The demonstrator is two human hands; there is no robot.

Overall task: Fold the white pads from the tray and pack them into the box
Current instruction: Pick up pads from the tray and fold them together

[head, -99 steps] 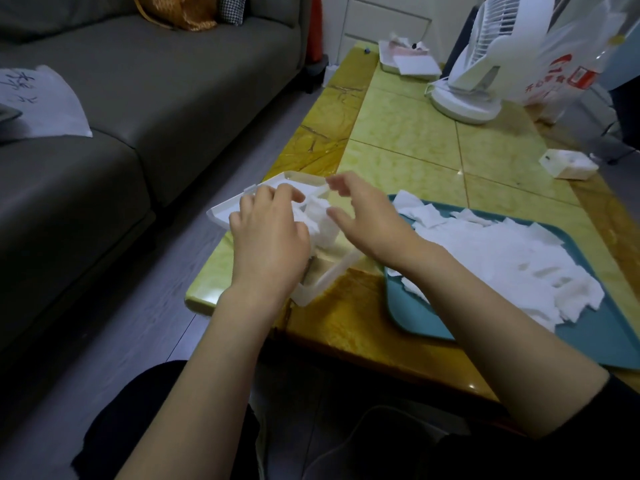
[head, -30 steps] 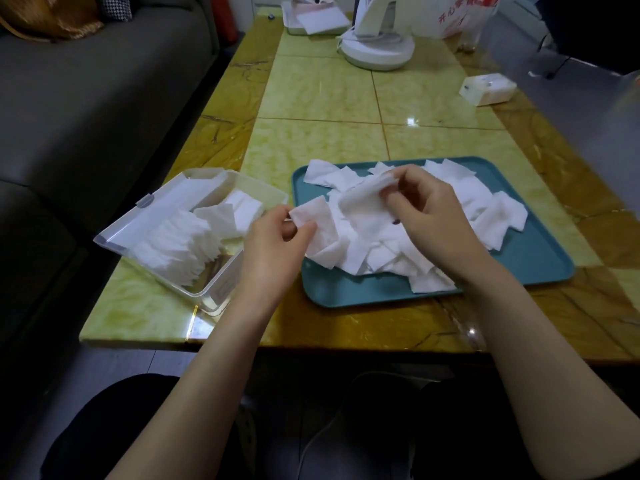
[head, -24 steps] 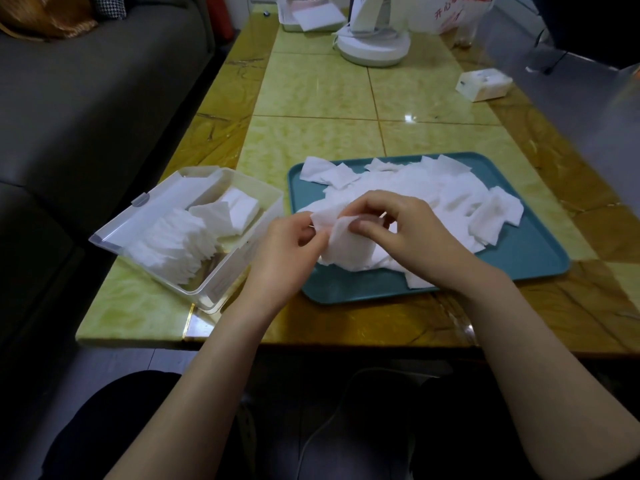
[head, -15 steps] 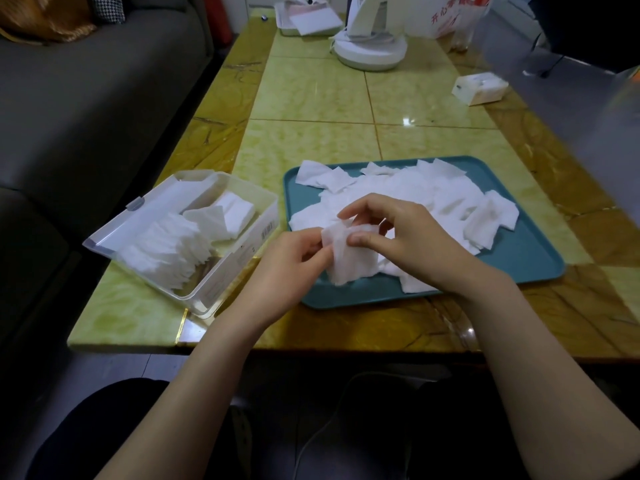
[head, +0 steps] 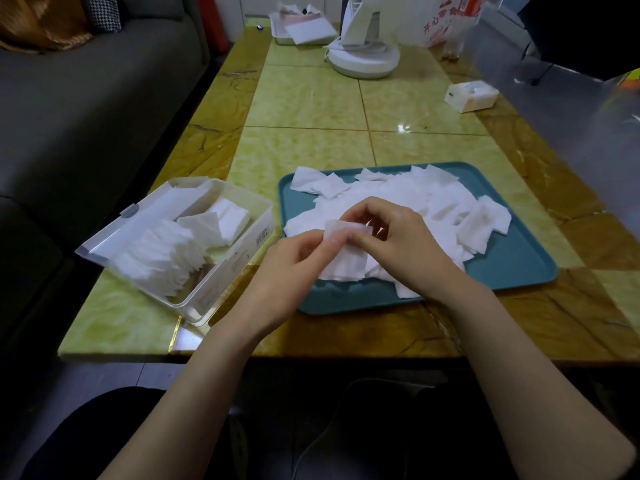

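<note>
Both hands pinch one white pad (head: 348, 263) just above the near left part of the teal tray (head: 512, 268). The left hand (head: 287, 268) has its thumb and forefinger closed on the pad's upper left edge. The right hand (head: 408, 247) has its thumb and first fingers curled onto the upper right edge, with the other fingers loosely bent and holding nothing. The pad hangs limp below the pinch, and its top strip looks already turned over. The main risk, as I judge it, is a crooked fold: the material is thin and floppy, so if one hand pulls harder the edges will not meet and the pad will sit badly in the row. A second risk comes from the heap of loose pads (head: 433, 202) lying right under the hanging edge (they overlap every which way). One could cling to the held pad and be lifted along, or get dragged over the tray's rim onto the table (head: 311, 109). The clear box (head: 214, 292) stands to the left of the tray, near the table's edge, with folded pads (head: 162, 258) lined up on edge inside. Pushing a new one in carelessly could tip that row over or let the fold spring open, since nothing holds the crease once the fingers let go.
</note>
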